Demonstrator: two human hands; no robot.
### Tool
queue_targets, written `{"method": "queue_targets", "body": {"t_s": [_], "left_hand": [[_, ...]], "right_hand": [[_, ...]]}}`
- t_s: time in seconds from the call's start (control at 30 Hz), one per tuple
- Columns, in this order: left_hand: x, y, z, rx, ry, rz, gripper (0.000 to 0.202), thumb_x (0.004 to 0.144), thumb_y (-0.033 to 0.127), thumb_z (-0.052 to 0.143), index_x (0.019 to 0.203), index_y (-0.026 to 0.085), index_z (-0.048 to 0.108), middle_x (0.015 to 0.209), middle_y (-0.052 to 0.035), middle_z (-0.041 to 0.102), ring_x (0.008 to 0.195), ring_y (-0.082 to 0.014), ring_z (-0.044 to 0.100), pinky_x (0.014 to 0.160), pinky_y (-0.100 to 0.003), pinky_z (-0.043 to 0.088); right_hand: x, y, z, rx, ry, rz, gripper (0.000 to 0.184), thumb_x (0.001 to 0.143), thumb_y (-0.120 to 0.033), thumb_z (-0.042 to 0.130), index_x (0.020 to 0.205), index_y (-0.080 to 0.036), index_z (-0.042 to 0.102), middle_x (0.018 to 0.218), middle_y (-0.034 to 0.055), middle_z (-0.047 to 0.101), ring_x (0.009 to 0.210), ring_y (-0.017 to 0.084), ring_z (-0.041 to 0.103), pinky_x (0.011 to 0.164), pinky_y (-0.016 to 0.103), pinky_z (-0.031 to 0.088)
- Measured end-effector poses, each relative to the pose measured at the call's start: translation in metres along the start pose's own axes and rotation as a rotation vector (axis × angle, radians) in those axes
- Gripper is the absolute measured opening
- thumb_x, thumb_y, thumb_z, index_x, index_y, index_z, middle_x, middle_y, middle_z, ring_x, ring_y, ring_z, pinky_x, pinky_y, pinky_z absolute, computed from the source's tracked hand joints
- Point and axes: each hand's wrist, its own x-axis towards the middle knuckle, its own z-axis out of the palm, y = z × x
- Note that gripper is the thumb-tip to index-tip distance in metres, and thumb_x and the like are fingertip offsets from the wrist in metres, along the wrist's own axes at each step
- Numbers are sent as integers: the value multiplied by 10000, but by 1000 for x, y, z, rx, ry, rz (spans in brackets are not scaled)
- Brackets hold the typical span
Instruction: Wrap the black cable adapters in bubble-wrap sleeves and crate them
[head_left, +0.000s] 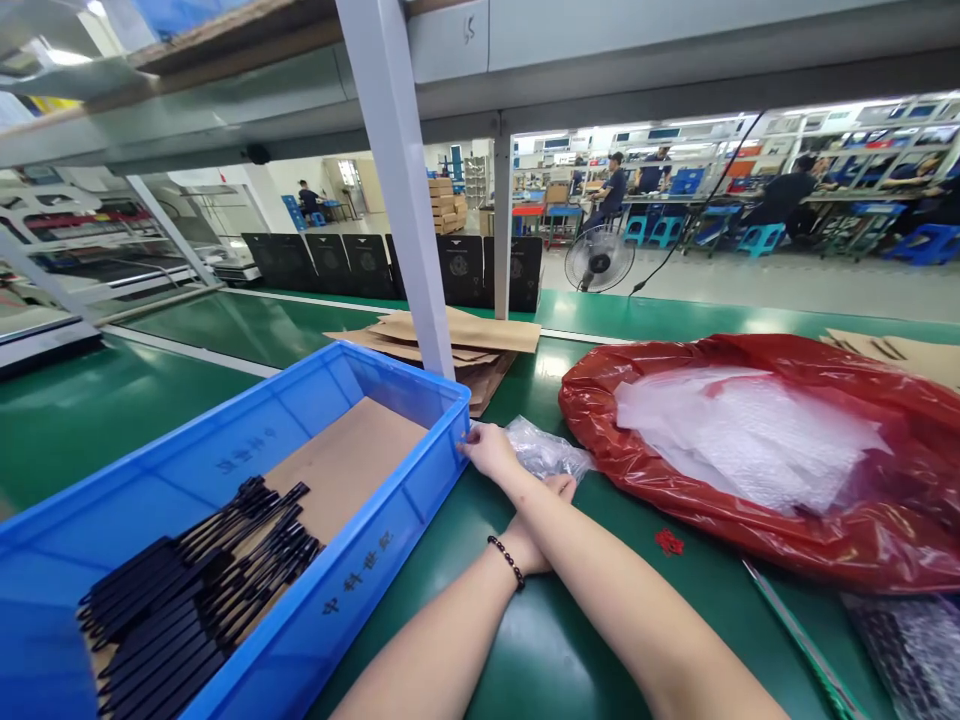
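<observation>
My forearms cross, the right one lying over the left. My right hand [491,452] is closed in a pinch at the near right corner of a blue plastic bin [420,495], its fingertips against the bin's outer wall; whatever lies between them is hidden. My left hand [536,535], below a dark bead bracelet [508,562], has curled fingers beside a clear plastic bag [544,448]. The right forearm covers part of it, so I cannot see what it holds. Inside the bin, black flat-bladed pieces with thin handles [161,610] lie in rows on brown cardboard [356,460].
A red plastic bag [600,400] holding white packing sheets [750,440] is at right. Small red bits [669,542] lie before it. Cardboard sheets [480,332] sit behind the bin, by a white post [397,180]. Black panels [367,262] and a fan [598,262] stand beyond.
</observation>
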Motion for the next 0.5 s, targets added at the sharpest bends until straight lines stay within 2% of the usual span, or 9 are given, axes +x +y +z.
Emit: {"method": "queue_targets", "body": {"t_s": [0.13,0.27,0.4,0.5], "left_hand": [[0,-1,0,103,-133,24,594,750,295,491,1303,115,367,1300,-171,439,1205,-319,400,1036,-430,299],[0,-1,5,127,-150,2,608,750,293,491,1319,139,342,1324,-165,422,1232,-318,368,1053,-436,259],[0,-4,10,149,-168,-23,608,756,276,484,1323,109,342,1362,-177,382,1276,-343,295,1071,-473,200],[1,-8,11,151,-172,-32,596,781,282,450,1336,104,322,1371,-176,369,1278,-314,304,1075,-452,212]], "right_hand": [[-1,8,-1,97,-39,-8,164,594,-165,630,457,-187,542,516,-41,554,548,118,503,559,232,374],[-9,19,-9,227,-60,4,162,567,-159,625,436,-179,532,421,-71,470,443,81,423,491,208,353],[-11,24,-7,407,-25,44,115,632,-238,581,541,-168,586,474,-54,516,443,77,440,459,200,368],[-6,18,1,514,5,95,118,625,-266,595,574,-160,607,489,-40,539,451,83,460,452,205,387]]}}
